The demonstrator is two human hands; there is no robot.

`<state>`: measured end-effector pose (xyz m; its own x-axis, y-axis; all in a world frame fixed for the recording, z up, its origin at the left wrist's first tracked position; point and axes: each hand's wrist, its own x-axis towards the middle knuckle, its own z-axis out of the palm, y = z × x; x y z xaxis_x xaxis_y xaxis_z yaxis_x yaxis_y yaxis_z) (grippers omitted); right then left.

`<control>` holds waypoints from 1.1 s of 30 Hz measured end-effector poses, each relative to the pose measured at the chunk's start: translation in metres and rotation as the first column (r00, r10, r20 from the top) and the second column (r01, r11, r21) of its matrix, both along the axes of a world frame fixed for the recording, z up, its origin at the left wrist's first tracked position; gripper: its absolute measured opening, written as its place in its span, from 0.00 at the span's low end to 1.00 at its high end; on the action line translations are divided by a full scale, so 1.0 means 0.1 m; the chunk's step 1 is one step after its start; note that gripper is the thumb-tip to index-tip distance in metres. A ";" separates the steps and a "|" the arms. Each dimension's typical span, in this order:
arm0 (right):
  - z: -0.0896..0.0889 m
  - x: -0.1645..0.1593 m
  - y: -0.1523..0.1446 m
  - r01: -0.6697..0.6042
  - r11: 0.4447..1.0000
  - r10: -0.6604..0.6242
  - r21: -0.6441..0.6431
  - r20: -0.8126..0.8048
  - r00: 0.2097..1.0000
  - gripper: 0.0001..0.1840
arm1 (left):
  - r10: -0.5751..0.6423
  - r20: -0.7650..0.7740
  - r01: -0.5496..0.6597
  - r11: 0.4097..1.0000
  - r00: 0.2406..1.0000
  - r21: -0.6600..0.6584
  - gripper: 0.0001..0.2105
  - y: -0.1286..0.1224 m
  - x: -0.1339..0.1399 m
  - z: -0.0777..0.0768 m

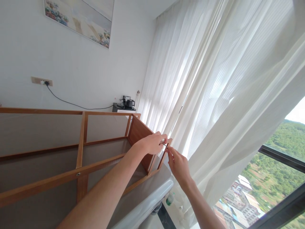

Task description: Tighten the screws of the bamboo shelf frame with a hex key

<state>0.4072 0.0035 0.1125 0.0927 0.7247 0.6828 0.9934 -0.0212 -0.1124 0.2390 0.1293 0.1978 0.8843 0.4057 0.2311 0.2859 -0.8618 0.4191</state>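
Observation:
A reddish-brown wooden frame (82, 140) with rails, crossbars and a solid end panel (141, 130) stretches from the left toward the curtain. Both of my hands are at its far right end, close to the end post (162, 160). My left hand (152, 143) is closed, its fingertips pinching a thin dark metal rod (165, 145). The rod runs across to the fingertips of my right hand (179, 163), which are pinched together at its other end beside the post. What exactly the rod fits into is hidden by my fingers.
White curtains (202, 79) hang close by on the right, beside a window. Clear plastic wrapping (147, 205) lies below the frame, near a plastic bottle (170, 198) on the floor. A kettle (130, 103) stands on a small cabinet by the wall, its black cord (76, 104) reaching a socket.

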 end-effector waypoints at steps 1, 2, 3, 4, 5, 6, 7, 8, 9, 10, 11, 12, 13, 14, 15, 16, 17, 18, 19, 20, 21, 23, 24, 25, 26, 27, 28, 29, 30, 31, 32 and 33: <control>0.00 0.01 0.00 0.008 1.000 -0.009 0.013 0.040 0.999 0.18 | 0.001 -0.002 -0.001 1.000 1.000 0.005 0.09 0.00 0.00 0.00; 0.00 0.02 0.01 0.015 1.000 -0.017 0.028 0.081 0.997 0.18 | 0.002 -0.002 -0.002 1.000 1.000 0.009 0.09 0.00 0.00 0.00; 0.00 0.04 0.01 0.017 0.999 -0.022 0.041 0.119 0.993 0.19 | 0.001 0.000 -0.001 1.000 1.000 0.011 0.09 0.00 0.00 0.00; 0.01 0.05 0.02 0.016 0.998 -0.024 0.053 0.149 0.989 0.19 | 0.000 0.003 0.000 1.000 1.000 0.012 0.09 0.00 0.00 -0.01; 0.00 0.05 0.02 0.014 0.998 -0.024 0.062 0.167 0.986 0.20 | -0.002 0.005 0.001 1.000 1.000 0.010 0.09 0.00 0.00 -0.01; 0.00 0.06 0.02 0.010 0.998 -0.021 0.064 0.167 0.986 0.20 | -0.002 0.007 0.002 1.000 1.000 0.007 0.09 0.00 0.00 -0.01; 0.00 0.06 0.02 0.004 0.998 -0.012 0.059 0.144 0.989 0.20 | -0.002 0.007 0.002 1.000 1.000 0.000 0.09 0.00 0.00 -0.01; 0.00 0.05 0.02 -0.007 0.999 0.002 0.046 0.100 0.995 0.20 | 0.001 0.005 -0.001 1.000 1.000 -0.006 0.09 0.00 0.00 -0.01; 0.00 0.03 0.02 -0.022 0.999 0.021 0.031 0.033 0.999 0.19 | 0.004 0.005 -0.004 1.000 1.000 -0.011 0.09 0.00 0.00 -0.01; 0.01 0.01 0.02 -0.043 0.999 0.044 0.012 -0.053 0.998 0.18 | 0.005 0.005 -0.005 1.000 1.000 -0.014 0.10 0.00 0.00 -0.01; 0.02 -0.02 0.01 -0.074 0.997 0.072 -0.009 -0.152 0.986 0.17 | 0.006 0.006 -0.006 1.000 1.000 -0.015 0.10 0.00 0.00 -0.01; 0.03 -0.05 0.01 -0.110 0.994 0.100 -0.027 -0.256 0.961 0.16 | 0.005 0.006 -0.005 1.000 1.000 -0.016 0.10 0.00 0.00 -0.01; 0.04 -0.09 0.00 -0.149 0.988 0.125 -0.041 -0.356 0.926 0.17 | 0.005 0.005 -0.005 1.000 1.000 -0.017 0.10 0.00 0.00 -0.01; 0.05 -0.13 -0.01 -0.186 0.981 0.146 -0.047 -0.444 0.884 0.17 | 0.006 0.001 -0.006 1.000 1.000 -0.021 0.10 0.00 0.00 0.00; 0.06 -0.16 -0.01 -0.219 0.974 0.163 -0.049 -0.515 0.841 0.17 | 0.008 -0.004 -0.008 1.000 1.000 -0.027 0.10 0.00 0.00 0.00; 0.06 -0.19 -0.01 -0.245 0.969 0.176 -0.046 -0.567 0.805 0.18 | 0.011 -0.010 -0.012 0.999 1.000 -0.034 0.10 0.00 0.00 0.00; 0.07 -0.22 -0.01 -0.262 0.964 0.185 -0.041 -0.604 0.776 0.18 | 0.014 -0.016 -0.015 0.999 1.000 -0.039 0.10 0.00 0.00 0.01; 0.07 -0.23 -0.01 -0.275 0.961 0.192 -0.036 -0.630 0.753 0.18 | 0.016 -0.019 -0.017 0.999 1.000 -0.040 0.10 -0.01 0.00 0.01; 0.06 -0.24 0.00 -0.284 0.958 0.197 -0.030 -0.652 0.732 0.19 | 0.017 -0.018 -0.018 0.999 1.000 -0.036 0.10 -0.01 0.00 0.01; 0.06 -0.25 0.01 -0.292 0.956 0.201 -0.023 -0.673 0.712 0.19 | 0.016 -0.016 -0.017 0.999 1.000 -0.029 0.10 0.00 0.01 0.00; 0.05 -0.25 0.01 -0.299 0.954 0.205 -0.015 -0.695 0.689 0.20 | 0.015 -0.014 -0.015 1.000 1.000 -0.021 0.10 0.00 0.01 0.00; 0.04 -0.27 0.02 -0.311 0.950 0.216 0.011 -0.741 0.635 0.21 | 0.015 -0.015 -0.016 1.000 1.000 -0.007 0.09 0.00 0.01 0.00; 0.04 -0.29 0.02 -0.317 0.948 0.225 0.027 -0.763 0.606 0.22 | 0.017 -0.018 -0.017 1.000 1.000 -0.003 0.09 0.00 0.02 0.00; 0.04 -0.31 0.02 -0.327 0.944 0.233 0.041 -0.785 0.575 0.22 | 0.018 -0.023 -0.018 1.000 1.000 -0.004 0.09 0.00 0.01 0.00; 0.04 -0.33 0.01 -0.337 0.940 0.241 0.054 -0.804 0.544 0.23 | 0.020 -0.027 -0.020 1.000 0.999 -0.007 0.09 0.00 0.01 0.00; 0.04 -0.35 0.00 -0.348 0.935 0.247 0.062 -0.820 0.516 0.24 | 0.021 -0.030 -0.022 1.000 0.999 -0.013 0.09 0.00 0.01 0.00; 0.04 -0.38 -0.01 -0.357 0.932 0.251 0.068 -0.831 0.496 0.24 | 0.021 -0.032 -0.022 1.000 0.999 -0.020 0.09 0.00 0.01 0.00; 0.04 -0.40 -0.02 -0.360 0.930 0.253 0.072 -0.837 0.486 0.24 | 0.019 -0.031 -0.020 0.999 0.999 -0.027 0.09 0.00 0.01 0.00; 0.03 -0.41 -0.03 -0.355 0.932 0.254 0.076 -0.835 0.489 0.24 | 0.017 -0.028 -0.018 0.999 0.999 -0.031 0.09 0.00 0.01 0.00; 0.03 -0.41 -0.03 -0.344 0.936 0.254 0.078 -0.825 0.505 0.24 | 0.012 -0.022 -0.013 0.999 1.000 -0.031 0.09 0.01 0.01 -0.01; 0.03 -0.41 -0.04 -0.327 0.942 0.252 0.078 -0.809 0.531 0.23 | 0.010 -0.015 -0.010 1.000 1.000 -0.029 0.09 0.01 0.01 -0.01; 0.02 -0.39 -0.03 -0.308 0.948 0.246 0.075 -0.788 0.564 0.23 | 0.007 -0.010 -0.007 1.000 1.000 -0.026 0.09 0.01 0.01 -0.02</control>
